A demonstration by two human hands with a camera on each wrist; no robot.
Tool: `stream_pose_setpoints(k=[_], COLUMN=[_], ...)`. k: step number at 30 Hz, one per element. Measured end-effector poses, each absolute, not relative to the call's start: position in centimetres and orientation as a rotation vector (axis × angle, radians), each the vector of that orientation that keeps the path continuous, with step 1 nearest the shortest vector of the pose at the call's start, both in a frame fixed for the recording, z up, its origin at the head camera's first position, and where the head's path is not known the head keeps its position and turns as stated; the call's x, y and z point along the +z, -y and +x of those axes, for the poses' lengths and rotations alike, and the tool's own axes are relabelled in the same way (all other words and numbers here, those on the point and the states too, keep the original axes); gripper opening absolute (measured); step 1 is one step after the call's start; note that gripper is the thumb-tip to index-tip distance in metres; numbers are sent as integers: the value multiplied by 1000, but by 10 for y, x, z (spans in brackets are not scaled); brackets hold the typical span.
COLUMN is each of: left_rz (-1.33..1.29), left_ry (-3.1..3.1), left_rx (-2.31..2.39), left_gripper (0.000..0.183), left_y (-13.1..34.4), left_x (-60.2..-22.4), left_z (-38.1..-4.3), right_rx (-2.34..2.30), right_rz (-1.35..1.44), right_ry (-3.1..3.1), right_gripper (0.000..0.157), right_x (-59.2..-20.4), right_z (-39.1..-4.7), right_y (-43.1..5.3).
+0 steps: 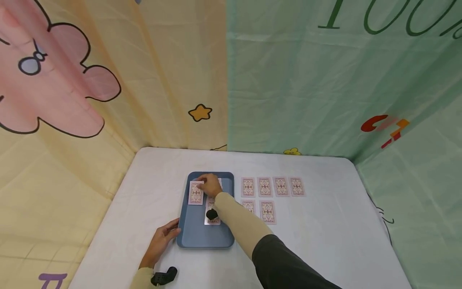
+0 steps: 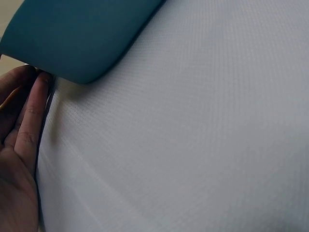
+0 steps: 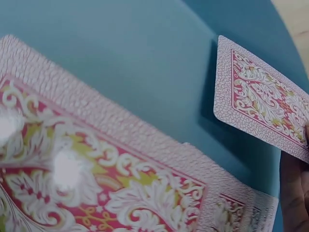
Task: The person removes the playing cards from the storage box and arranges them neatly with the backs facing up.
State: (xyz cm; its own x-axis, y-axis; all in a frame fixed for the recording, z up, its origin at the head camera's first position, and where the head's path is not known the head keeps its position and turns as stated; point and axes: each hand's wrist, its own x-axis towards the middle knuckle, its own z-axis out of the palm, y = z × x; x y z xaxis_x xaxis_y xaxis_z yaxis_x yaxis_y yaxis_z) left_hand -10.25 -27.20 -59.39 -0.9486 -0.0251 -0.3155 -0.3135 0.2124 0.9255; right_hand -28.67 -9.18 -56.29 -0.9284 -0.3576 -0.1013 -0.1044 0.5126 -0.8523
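Observation:
My right hand [image 1: 210, 185] reaches over a blue tray [image 1: 196, 237] and pinches one edge of a red-and-white patterned playing card [image 1: 195, 194] in its upper left part. In the right wrist view that card [image 3: 265, 94] tilts slightly above the tray, casting a shadow; fingers [image 3: 293, 188] show at its edge. Closer to that camera, other back-up cards [image 3: 106, 169] overlap on the tray. In the head view a second card [image 1: 213, 221] lies there, partly behind the wrist camera. My left hand [image 1: 160, 241] touches the tray's left rim with fairly straight fingers [image 2: 33, 116].
Right of the tray, several cards lie back up in an upper row, one of them a card [image 1: 265, 187]; below is a shorter row with a card [image 1: 268, 212]. All rest on a white-covered table [image 1: 325, 241]. Printed curtains [image 1: 288, 88] enclose its far side and flanks.

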Motion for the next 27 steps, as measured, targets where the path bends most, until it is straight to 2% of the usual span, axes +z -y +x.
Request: stream_pose_setpoints(k=[12, 27], left_rz=[-328, -316], left_ry=[-2269, -2276], left_rx=[1777, 1724], left_gripper=[53, 56], left_y=[271, 272], left_x=[-597, -594], left_z=[-104, -104], right_rx=[-1586, -1653], right_rz=[-411, -369], right_ry=[-2373, -2346], right_gripper=[20, 21], right_x=[-535, -521], right_z=[-284, -274], right_y=[60, -10])
